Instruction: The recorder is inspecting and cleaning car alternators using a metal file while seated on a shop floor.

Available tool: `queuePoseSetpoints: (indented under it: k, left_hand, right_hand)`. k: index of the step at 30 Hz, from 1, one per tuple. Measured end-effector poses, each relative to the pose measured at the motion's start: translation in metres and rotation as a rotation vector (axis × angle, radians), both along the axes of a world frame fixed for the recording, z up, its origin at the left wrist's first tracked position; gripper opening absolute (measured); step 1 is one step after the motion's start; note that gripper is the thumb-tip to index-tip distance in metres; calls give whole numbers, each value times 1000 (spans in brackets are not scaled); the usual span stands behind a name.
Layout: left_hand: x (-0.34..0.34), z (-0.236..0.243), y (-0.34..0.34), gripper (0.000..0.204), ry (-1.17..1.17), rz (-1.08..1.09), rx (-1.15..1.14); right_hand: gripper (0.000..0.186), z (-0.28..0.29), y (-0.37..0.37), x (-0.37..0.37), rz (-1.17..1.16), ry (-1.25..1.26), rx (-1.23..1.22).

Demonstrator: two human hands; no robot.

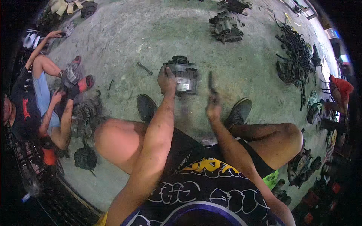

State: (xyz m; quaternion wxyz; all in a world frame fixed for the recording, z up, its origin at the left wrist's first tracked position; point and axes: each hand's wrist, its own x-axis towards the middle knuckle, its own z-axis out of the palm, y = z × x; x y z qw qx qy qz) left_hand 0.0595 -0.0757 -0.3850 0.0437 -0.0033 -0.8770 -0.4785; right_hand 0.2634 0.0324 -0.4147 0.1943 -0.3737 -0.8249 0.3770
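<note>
An alternator [185, 80] with a round pulley on its far end rests on the concrete floor between my feet. My left hand [167, 81] wraps round its left side and grips it. To the right of the alternator, apart from it, my right hand [213, 108] is closed on a dark long-shafted hand tool [211, 83] that points away from me. Motion blurs the tool, so its exact kind cannot be made out. A wrench [144, 68] lies on the floor left of the alternator.
At left, another person [47, 98] sits with a metal part [70, 77] by their feet. Another alternator [227, 27] lies far ahead. Tangled wiring and dark parts [296, 56] lie at right. More greasy parts [86, 113] sit beyond my left knee. A red cloth [342, 88] is at far right.
</note>
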Motion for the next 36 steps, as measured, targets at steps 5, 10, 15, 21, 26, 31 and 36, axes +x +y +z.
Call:
queuePoseSetpoints:
  k: [5,10,15,21,26,31,36]
  left_hand:
    - [-2,-1,12,39,-29,-21,19]
    - [0,11,5,45,-310,-54,-136]
    - [4,3,19,44,-94,-59,-156]
    - [1,7,12,41,-19,-15,-181]
    - [5,13,21,40,-52,2,-288]
    - [-1,-6,17,40,28,-66,-274]
    - [5,14,20,39,-18,-44,-260]
  right_hand:
    - [48,45,-32,-42,85,-270,-432]
    - [40,17,-10,-23,-77,-194,-287]
    - [45,4,7,-72,58,-128,-246]
    - [54,16,-9,-54,143,-45,-312]
    - [53,26,8,-76,207,-94,-263]
    - [40,-9,-1,-39,264,-308,-123]
    - [41,43,9,-83,244,-464,-258]
